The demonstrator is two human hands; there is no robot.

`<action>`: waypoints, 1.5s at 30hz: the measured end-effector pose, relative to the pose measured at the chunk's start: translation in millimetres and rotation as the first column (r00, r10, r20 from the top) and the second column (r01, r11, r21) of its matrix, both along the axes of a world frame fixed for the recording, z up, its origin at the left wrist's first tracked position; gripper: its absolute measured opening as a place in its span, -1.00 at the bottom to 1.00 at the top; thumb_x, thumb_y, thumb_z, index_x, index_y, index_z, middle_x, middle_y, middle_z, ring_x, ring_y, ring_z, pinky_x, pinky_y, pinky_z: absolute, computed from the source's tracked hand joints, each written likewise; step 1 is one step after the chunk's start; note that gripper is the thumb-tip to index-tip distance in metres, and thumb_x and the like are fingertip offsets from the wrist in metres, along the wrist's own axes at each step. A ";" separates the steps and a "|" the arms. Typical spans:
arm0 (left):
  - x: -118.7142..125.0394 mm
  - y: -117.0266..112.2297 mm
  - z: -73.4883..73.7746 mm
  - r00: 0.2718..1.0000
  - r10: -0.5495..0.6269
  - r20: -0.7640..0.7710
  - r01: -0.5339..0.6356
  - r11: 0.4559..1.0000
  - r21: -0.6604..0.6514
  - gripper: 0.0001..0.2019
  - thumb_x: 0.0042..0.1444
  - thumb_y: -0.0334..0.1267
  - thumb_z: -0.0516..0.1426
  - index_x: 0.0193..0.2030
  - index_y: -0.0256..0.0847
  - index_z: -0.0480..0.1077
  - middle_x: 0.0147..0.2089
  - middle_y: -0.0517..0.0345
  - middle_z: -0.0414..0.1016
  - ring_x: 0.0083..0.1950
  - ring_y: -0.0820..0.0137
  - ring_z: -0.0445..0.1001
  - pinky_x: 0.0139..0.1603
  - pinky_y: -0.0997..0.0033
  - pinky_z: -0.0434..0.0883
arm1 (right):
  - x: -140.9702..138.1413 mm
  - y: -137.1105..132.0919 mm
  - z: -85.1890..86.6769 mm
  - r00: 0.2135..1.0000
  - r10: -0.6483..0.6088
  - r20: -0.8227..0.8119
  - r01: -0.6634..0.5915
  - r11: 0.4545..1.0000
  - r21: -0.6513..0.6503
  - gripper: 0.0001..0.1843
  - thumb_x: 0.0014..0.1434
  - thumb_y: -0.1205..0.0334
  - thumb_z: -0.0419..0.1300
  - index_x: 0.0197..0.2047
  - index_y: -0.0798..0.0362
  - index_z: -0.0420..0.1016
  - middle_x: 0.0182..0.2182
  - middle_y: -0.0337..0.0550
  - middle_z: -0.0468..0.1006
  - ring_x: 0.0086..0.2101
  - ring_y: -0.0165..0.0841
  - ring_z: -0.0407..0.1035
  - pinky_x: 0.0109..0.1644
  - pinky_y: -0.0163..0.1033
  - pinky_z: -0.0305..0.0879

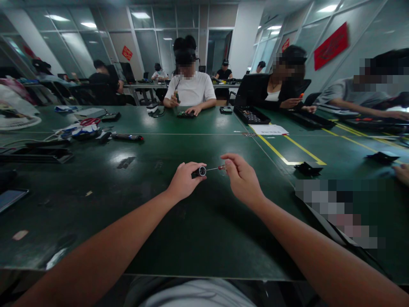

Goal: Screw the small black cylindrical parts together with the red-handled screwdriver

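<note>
Over the middle of the green table point(198, 230), my left hand point(184, 181) is closed round a small black cylinder point(201, 171) with a silvery ring at its end. That ringed end faces right and toward me. My right hand point(241, 175) grips a screwdriver point(221, 168) by its reddish handle between thumb and fingers. Its thin shaft points left, and the tip reaches the ringed end of the cylinder. Whether the tip sits inside it or only touches the rim, I cannot make out. My left fingers cover most of the cylinder's body.
Red-handled scissors point(90, 122), a pen-like tool point(128, 137) and cables lie at the left. A phone point(12, 199) rests near the left edge. Black parts point(308, 169) sit on the right by yellow tape lines. Several people work across the table, one point(190, 89) directly opposite.
</note>
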State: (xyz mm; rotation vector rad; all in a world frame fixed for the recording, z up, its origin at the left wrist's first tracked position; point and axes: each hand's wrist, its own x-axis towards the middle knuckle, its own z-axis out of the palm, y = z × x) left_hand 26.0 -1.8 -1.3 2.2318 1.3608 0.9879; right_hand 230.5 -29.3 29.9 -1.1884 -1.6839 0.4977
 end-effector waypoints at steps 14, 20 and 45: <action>-3.8 -0.4 8.6 0.983 -0.025 -0.183 0.049 0.990 0.130 -0.65 0.25 -0.30 0.22 0.17 -0.01 0.43 0.14 0.14 0.52 0.23 0.25 0.42 0.49 -0.22 -0.05 | 4.8 29.1 -13.2 0.699 -0.195 -0.688 -0.145 0.903 -0.403 -0.68 0.22 -0.07 0.21 -0.40 -0.01 0.40 -0.60 -0.35 0.32 -0.59 -0.44 0.19 -0.42 -0.25 0.36; -2.4 -1.9 8.2 0.986 -0.025 -0.167 0.036 0.997 0.062 -0.66 0.24 -0.30 0.23 0.15 -0.03 0.44 0.15 0.15 0.52 0.23 0.24 0.42 0.48 -0.25 -0.03 | 0.8 24.7 -19.8 0.764 -0.125 -0.632 -0.059 0.963 -0.261 -0.69 0.24 -0.09 0.19 -0.29 -0.01 0.45 -0.46 -0.27 0.46 -0.46 -0.40 0.35 -0.33 -0.22 0.44; -0.5 -1.1 3.7 0.994 -0.013 -0.105 0.017 0.999 0.036 -0.64 0.19 -0.25 0.28 0.13 -0.02 0.46 0.14 0.13 0.54 0.22 0.22 0.44 0.47 -0.23 -0.01 | -1.5 2.4 -1.7 0.978 -0.004 -0.210 -0.009 0.998 -0.060 -0.55 0.39 -0.13 -0.01 -0.26 0.00 0.50 -0.62 -0.34 0.29 -0.56 -0.39 0.25 -0.44 -0.25 0.15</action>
